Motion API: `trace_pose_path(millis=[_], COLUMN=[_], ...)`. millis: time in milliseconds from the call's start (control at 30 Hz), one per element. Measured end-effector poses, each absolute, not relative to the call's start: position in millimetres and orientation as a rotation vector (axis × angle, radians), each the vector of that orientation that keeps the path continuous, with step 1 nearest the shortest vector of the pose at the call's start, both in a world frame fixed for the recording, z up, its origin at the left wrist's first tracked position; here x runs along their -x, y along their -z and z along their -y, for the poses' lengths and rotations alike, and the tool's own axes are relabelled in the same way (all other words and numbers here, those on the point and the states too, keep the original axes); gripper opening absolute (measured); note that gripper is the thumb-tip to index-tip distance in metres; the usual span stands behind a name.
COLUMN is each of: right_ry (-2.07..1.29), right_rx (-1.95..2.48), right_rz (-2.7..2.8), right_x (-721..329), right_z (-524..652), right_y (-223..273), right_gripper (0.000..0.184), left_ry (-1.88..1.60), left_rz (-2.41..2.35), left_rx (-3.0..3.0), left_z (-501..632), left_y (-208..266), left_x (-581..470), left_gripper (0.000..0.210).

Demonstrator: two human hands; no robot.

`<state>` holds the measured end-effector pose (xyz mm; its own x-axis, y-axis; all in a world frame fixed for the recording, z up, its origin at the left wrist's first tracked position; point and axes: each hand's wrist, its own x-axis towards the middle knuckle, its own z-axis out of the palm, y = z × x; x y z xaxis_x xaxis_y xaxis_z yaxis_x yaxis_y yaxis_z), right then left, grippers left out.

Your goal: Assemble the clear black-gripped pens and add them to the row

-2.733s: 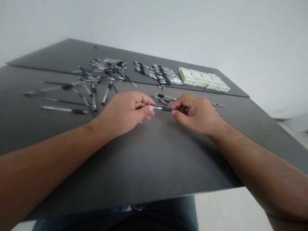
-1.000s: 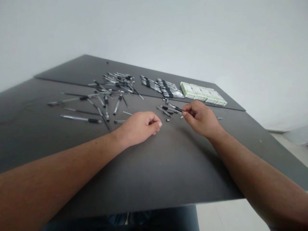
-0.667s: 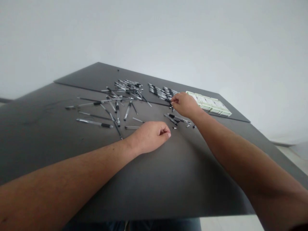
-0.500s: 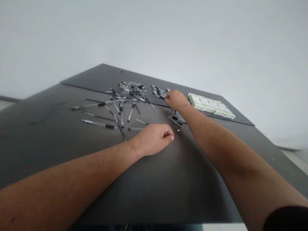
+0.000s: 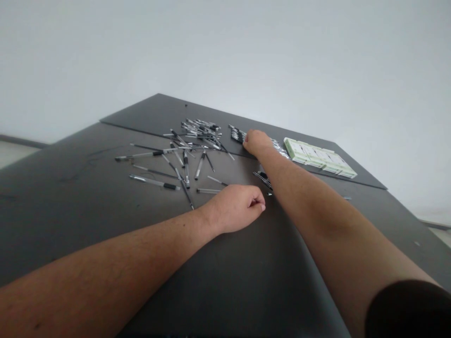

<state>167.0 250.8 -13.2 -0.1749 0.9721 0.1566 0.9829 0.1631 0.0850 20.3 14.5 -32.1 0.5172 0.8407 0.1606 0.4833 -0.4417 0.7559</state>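
Observation:
My left hand (image 5: 241, 209) rests on the dark table with its fingers curled closed. I see nothing in it; its palm side is partly hidden. Beside it lie a clear pen barrel (image 5: 207, 191) and thin black refills (image 5: 186, 193). Farther out, my right hand (image 5: 259, 142) bends its fingers down over a row of black-gripped pens (image 5: 237, 135), which also shows to the right of the hand. Whatever those fingers pinch is hidden. Below my right wrist lies a small bunch of pens (image 5: 262, 178), partly covered by the forearm.
A loose heap of pens (image 5: 200, 129) lies at the back, with several pens (image 5: 155, 182) scattered toward the left. Pale green and white boxes (image 5: 319, 157) stand in a line at the right. A seam crosses the table (image 5: 105, 197), and a white wall rises behind.
My right hand has shifted slightly left along the row, so pens now show to its right. My left hand keeps its closed pose. The whole view has swung a little left.

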Motion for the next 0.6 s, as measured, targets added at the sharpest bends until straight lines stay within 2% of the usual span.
trace_pose_path(millis=[367,600], right_ry=[0.214,0.26], right_rx=[1.921,1.817], right_rz=[2.332,2.27], right_x=[-172,-200], right_z=[-259,-228], right_y=[15,-10], right_gripper=[0.03,0.031], left_ry=[-0.697,-0.69], left_rz=[-1.083,-1.059], left_rx=[-2.102,-2.114], left_z=[-13,-12], left_y=[31,31], left_x=[-20,-19], left_gripper=[0.015,0.014])
